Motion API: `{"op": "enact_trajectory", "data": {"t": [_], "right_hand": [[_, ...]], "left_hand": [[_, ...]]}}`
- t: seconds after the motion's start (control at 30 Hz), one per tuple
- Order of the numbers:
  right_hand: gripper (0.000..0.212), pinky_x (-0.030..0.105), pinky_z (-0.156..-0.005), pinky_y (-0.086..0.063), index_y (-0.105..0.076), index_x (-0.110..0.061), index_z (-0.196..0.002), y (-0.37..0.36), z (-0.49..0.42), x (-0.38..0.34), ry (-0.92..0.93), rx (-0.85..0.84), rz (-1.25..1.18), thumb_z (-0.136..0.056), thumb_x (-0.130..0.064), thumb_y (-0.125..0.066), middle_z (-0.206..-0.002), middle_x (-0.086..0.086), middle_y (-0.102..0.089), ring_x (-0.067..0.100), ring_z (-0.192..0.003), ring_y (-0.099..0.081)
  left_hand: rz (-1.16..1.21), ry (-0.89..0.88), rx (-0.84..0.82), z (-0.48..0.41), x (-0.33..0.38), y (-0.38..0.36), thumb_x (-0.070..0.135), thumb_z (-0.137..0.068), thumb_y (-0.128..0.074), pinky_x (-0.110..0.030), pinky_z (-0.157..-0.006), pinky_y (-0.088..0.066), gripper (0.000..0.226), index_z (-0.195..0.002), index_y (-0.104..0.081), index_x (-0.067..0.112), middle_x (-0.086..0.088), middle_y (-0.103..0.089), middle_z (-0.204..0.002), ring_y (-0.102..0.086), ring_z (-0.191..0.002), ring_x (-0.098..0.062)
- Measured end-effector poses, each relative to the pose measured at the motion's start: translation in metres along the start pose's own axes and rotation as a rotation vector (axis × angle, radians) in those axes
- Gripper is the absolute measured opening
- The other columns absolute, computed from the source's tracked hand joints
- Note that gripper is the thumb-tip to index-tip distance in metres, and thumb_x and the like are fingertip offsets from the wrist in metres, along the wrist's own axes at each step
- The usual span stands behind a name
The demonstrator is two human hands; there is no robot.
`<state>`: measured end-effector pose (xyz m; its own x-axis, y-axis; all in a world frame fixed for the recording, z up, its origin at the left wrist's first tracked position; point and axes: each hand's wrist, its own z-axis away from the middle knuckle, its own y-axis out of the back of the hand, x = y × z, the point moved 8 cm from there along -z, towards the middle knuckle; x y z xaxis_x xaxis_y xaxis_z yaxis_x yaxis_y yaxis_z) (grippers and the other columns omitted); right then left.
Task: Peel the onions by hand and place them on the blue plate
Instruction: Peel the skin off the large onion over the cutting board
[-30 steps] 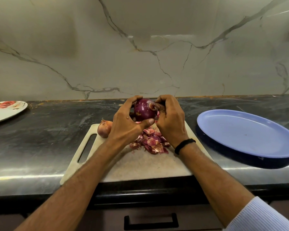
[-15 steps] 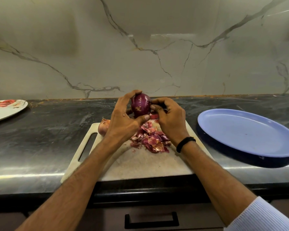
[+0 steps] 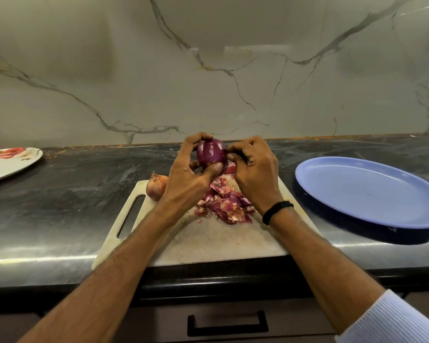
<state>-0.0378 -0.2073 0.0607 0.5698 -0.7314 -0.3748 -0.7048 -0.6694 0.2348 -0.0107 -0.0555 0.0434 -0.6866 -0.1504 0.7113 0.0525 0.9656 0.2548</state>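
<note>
- Your left hand point(image 3: 183, 177) grips the red onion point(image 3: 211, 153) just above the centre of the frame. Its fingers point(image 3: 196, 139) curl over the top and the thumb presses against the underside.
- Your right hand point(image 3: 255, 174) meets the onion's right side, its fingers curled tight and pinching at the skin there. A black wristband point(image 3: 278, 210) circles that wrist.
- You hold the onion in the air over the far edge of the cutting board point(image 3: 208, 243). Its purple skin is glossy, with a few pale flecks.
- Below your hands, mid-board, lies a heap of purple-red peels point(image 3: 226, 204).
- An unpeeled brown onion point(image 3: 156, 186) sits at the board's upper left corner, just beside your left wrist.
- The blue plate point(image 3: 367, 194) rests on the dark surface point(image 3: 60, 194) at the right of the frame, just beside the board.
- A white plate point(image 3: 10, 164) carrying red pieces lies at the left edge, well apart from the board.
- A black drawer handle point(image 3: 227, 323) shows at bottom centre.
</note>
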Motion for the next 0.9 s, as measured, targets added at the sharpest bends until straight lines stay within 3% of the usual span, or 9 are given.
{"op": "enact_trajectory", "data": {"t": [0.1,0.3,0.5,0.6,0.7,0.9], "right_hand": [[0.013,0.015,-0.073,-0.041,-0.074,-0.003,-0.096,-0.005,0.000,0.004,-0.005,-0.004,0.042,-0.086,0.001,-0.067,-0.090,0.009,-0.061,0.020,-0.083,-0.056],[0.014,0.012,-0.074,-0.035,-0.072,-0.002,-0.093,-0.008,0.002,0.004,-0.005,-0.068,0.053,-0.083,0.003,-0.063,-0.090,0.009,-0.060,0.021,-0.084,-0.053],[0.012,0.011,-0.072,-0.030,-0.064,-0.004,-0.081,-0.008,0.001,0.004,0.031,-0.116,0.069,-0.076,0.003,-0.056,-0.083,0.008,-0.057,0.017,-0.080,-0.045],[0.011,0.013,-0.068,-0.029,-0.058,-0.006,-0.077,-0.010,0.002,0.006,0.051,-0.144,0.074,-0.074,0.002,-0.051,-0.079,0.004,-0.051,0.017,-0.077,-0.043],[0.013,0.012,-0.066,-0.028,-0.051,-0.011,-0.075,-0.012,0.003,0.004,0.074,-0.152,0.064,-0.076,-0.008,-0.039,-0.080,-0.002,-0.043,0.016,-0.076,-0.039],[0.023,0.016,-0.067,-0.027,-0.052,-0.007,-0.079,-0.016,0.006,0.000,0.078,-0.143,0.080,-0.079,-0.017,-0.031,-0.083,0.005,-0.045,0.017,-0.079,-0.038]], "left_hand": [[-0.055,-0.039,0.025,-0.001,0.003,-0.001,0.001,-0.085,-0.076,-0.022,-0.090,-0.057,0.057,-0.130,-0.049,0.025,-0.005,-0.051,-0.136,-0.059,-0.116,-0.019],[-0.068,-0.064,0.038,0.004,0.005,-0.003,0.002,-0.087,-0.075,-0.019,-0.087,-0.056,0.056,-0.129,-0.049,0.031,0.000,-0.052,-0.133,-0.058,-0.114,-0.008],[-0.103,-0.077,0.011,0.003,0.002,-0.006,0.008,-0.088,-0.075,-0.033,-0.090,-0.060,0.055,-0.131,-0.050,0.030,0.001,-0.052,-0.134,-0.056,-0.119,-0.015],[-0.127,-0.078,-0.005,0.004,-0.001,-0.007,0.020,-0.085,-0.073,-0.039,-0.090,-0.060,0.054,-0.131,-0.050,0.033,0.001,-0.052,-0.135,-0.055,-0.121,-0.016],[-0.143,-0.070,-0.011,0.004,-0.001,-0.006,0.025,-0.082,-0.071,-0.041,-0.092,-0.059,0.054,-0.130,-0.050,0.038,0.001,-0.053,-0.135,-0.055,-0.122,-0.016],[-0.078,-0.022,-0.014,0.004,0.001,-0.006,0.007,-0.088,-0.074,-0.033,-0.096,-0.057,0.054,-0.131,-0.050,0.029,0.005,-0.052,-0.132,-0.055,-0.120,-0.007]]}}
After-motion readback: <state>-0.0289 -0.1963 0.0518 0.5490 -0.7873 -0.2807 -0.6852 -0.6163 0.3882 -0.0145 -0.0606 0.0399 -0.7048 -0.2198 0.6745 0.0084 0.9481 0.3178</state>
